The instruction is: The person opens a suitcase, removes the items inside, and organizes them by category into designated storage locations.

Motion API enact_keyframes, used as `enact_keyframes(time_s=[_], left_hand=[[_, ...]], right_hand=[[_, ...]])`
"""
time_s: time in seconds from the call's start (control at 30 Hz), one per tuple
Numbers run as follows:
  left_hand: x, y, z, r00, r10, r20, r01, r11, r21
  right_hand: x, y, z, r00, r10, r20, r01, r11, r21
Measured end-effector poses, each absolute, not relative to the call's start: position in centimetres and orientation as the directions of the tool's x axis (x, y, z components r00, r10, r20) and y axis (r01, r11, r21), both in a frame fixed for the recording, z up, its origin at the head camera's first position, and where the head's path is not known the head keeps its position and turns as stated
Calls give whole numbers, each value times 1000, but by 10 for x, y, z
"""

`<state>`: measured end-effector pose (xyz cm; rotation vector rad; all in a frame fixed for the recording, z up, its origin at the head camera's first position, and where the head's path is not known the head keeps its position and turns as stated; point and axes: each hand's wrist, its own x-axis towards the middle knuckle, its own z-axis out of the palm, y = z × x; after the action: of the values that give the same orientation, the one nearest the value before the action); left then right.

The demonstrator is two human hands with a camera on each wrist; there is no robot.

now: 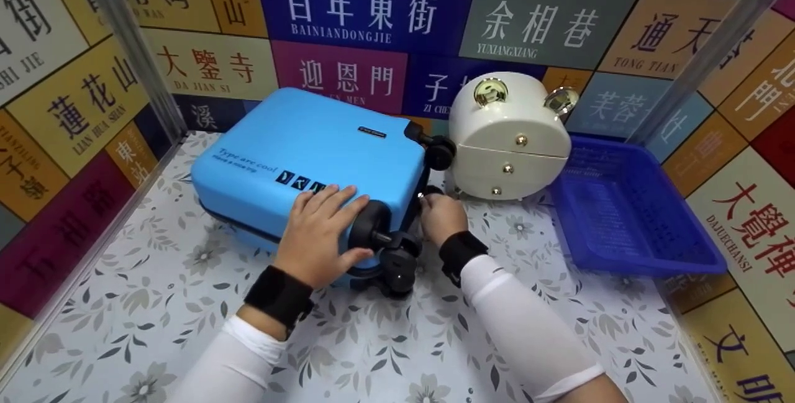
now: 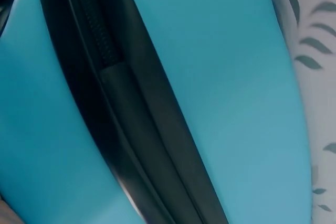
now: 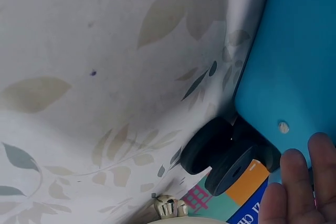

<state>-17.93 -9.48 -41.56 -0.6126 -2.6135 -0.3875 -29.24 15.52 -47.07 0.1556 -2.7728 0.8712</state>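
A light blue hard-shell suitcase [image 1: 323,136] lies on its side, its black wheels [image 1: 397,269] facing right. My left hand [image 1: 323,235] rests spread on its upper face, thumb beside a near wheel. A black zipper band [image 2: 152,114] runs along the shell in the left wrist view. At the wheel end, my right hand [image 1: 444,217] has curled fingers against the seam and pinches what looks like a small shiny zipper pull [image 1: 421,195]. The right wrist view shows several of its fingers [image 3: 296,182] beside the blue end; the thumb is hidden there.
A cream drawer box [image 1: 509,117] with gold knobs and round gold ears stands just behind my right hand. To its right sits a blue plastic basket [image 1: 646,260]. Printed walls [image 1: 366,5] enclose the floral-patterned surface [image 1: 205,322] at the back and sides.
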Motion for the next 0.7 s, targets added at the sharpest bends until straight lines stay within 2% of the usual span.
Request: enact_keyframes(time_s=[0.3, 0.53, 0.7], left_hand=[[-182, -71, -417, -839, 296, 457, 405, 901, 159], [-183, -60, -415, -842, 283, 460, 396, 903, 169], [-187, -77, -404, -877, 319, 360, 402, 897, 183]], right_hand=[[-290, 159, -472, -973, -57, 226, -169, 839, -518], [-290, 163, -470, -982, -57, 178, -144, 836, -529], [-287, 165, -469, -982, -58, 179, -147, 829, -540]])
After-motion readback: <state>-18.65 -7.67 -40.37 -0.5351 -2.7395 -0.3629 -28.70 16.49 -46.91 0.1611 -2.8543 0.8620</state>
